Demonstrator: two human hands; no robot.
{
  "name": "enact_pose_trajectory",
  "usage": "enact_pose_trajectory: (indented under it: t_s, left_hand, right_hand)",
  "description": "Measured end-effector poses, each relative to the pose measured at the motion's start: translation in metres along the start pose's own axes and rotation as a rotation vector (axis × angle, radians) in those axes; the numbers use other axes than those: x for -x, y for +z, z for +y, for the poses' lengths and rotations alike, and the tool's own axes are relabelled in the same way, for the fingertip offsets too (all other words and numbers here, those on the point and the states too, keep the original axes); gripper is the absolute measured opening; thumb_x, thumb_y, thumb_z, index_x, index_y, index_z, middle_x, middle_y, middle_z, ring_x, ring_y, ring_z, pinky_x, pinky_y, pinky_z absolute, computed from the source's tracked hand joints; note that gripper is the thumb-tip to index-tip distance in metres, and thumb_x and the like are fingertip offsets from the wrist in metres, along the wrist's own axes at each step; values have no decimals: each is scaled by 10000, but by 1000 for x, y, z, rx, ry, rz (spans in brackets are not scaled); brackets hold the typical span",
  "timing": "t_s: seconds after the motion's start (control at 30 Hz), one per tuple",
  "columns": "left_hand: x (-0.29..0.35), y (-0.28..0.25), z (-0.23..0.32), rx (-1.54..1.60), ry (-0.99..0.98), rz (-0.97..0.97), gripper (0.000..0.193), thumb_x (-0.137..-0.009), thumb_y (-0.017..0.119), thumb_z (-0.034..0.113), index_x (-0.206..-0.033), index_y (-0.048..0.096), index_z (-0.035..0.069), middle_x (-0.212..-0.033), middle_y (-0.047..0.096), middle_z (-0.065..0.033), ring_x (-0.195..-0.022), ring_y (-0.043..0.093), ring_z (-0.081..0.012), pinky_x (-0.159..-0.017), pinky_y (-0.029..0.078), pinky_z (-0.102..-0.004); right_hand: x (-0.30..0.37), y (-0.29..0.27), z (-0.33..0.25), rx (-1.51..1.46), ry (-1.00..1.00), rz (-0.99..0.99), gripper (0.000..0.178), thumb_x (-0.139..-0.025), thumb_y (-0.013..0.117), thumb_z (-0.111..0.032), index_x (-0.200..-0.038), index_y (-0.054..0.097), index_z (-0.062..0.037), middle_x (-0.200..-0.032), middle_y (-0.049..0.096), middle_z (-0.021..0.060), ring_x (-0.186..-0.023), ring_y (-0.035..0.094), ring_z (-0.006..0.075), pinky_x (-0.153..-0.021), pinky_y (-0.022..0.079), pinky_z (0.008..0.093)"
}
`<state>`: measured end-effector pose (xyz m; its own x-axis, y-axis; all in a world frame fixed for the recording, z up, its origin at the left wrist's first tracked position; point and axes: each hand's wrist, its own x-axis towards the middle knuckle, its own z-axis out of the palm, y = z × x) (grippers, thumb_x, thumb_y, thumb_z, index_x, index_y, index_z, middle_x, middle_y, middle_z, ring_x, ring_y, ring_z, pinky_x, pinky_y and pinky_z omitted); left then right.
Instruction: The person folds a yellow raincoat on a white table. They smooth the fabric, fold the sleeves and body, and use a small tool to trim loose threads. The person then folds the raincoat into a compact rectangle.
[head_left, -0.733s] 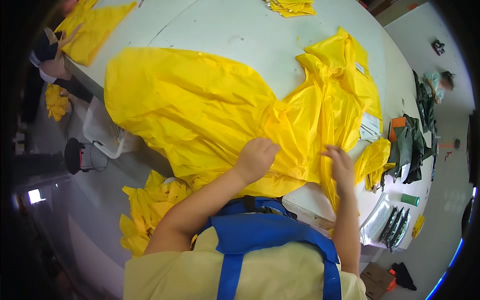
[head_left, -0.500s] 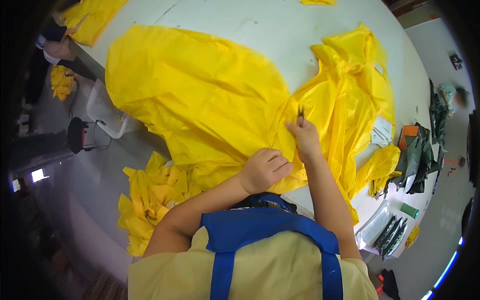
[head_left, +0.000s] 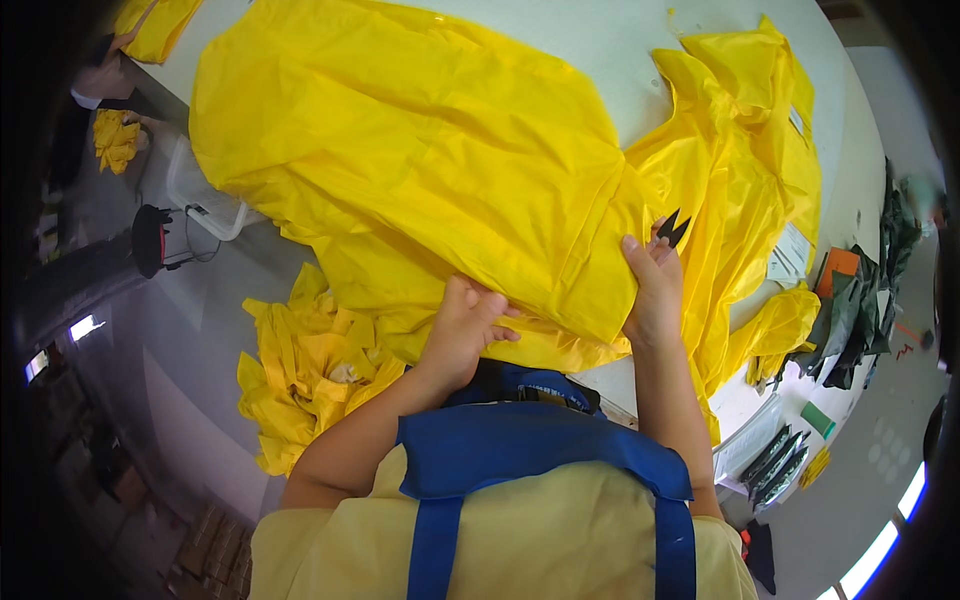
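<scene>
A large yellow coated-fabric garment point(head_left: 420, 150) lies spread and wrinkled over the white table in front of me. My right hand point(head_left: 655, 290) is closed around small dark thread snips point(head_left: 672, 230), whose two points stick out past the fingers, spread apart. Its thumb lies at the edge of a folded yellow panel. At the garment's near edge, my left hand point(head_left: 465, 330) has its fingers loosely stretched and slightly apart, close against the fabric. Whether its fingertips touch the cloth I cannot tell.
A heap of yellow pieces point(head_left: 315, 380) hangs by my left arm. Farther left are a clear plastic bin point(head_left: 205, 195) and a stool point(head_left: 150, 240). Dark green garments point(head_left: 850, 320), flat dark packets point(head_left: 780, 465) and a green roll point(head_left: 817, 418) lie on the right. Another person's arm shows at far left.
My left hand has moved left and its curled fingers have loosened. My right hand has moved right with the snips, and a panel of the garment now lies flatter between the hands.
</scene>
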<state>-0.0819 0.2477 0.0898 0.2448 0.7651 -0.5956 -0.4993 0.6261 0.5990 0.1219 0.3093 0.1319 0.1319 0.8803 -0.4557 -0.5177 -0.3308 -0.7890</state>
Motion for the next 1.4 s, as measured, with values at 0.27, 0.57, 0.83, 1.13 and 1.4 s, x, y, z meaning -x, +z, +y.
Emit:
enact_pose_trajectory:
  t_s: [0.27,0.57,0.83,1.13,1.4]
  left_hand:
    - [-22,-20,58,451,172,200,472,-973,467,289,-1373,354,65,-1386,441,-105,-1252,442,-284,-1040,364,-459]
    - [-19,-42,93,98,422,280,389,-908,512,44,-1291,456,5,-1275,539,-108,-1174,520,-258,-997,418,-396]
    - [-57,102,299,-363,1072,-345,344,-938,521,146,-1255,501,13,-1220,578,-81,-1084,571,-238,-967,428,-420]
    - [-84,28,197,-1563,1221,146,590,-834,659,222,-1347,414,63,-1407,353,-251,-1319,316,-380,-1096,255,-450]
    - [23,-200,45,-563,104,1058,631,-886,606,323,-1399,316,96,-1454,250,-156,-1331,260,-323,-1026,327,-448]
  right_hand:
    - [49,-22,1,487,-288,-110,453,-822,624,25,-1229,435,-36,-885,494,-17,-733,447,53,-624,364,209]
    - [79,-38,-8,469,-525,97,455,-794,605,96,-1209,461,-22,-1091,522,32,-981,489,124,-883,378,265]
    - [-20,0,-245,910,-1308,106,314,-954,468,-148,-1218,492,21,-1229,565,164,-729,508,146,-654,409,217]
    - [73,-66,-49,271,83,-284,416,-975,442,-357,-1150,548,5,-1162,609,149,-923,622,211,-830,498,331]
    - [144,-117,62,-378,107,147,460,-977,443,-316,-1383,384,-108,-1360,459,122,-1221,475,288,-957,413,417]
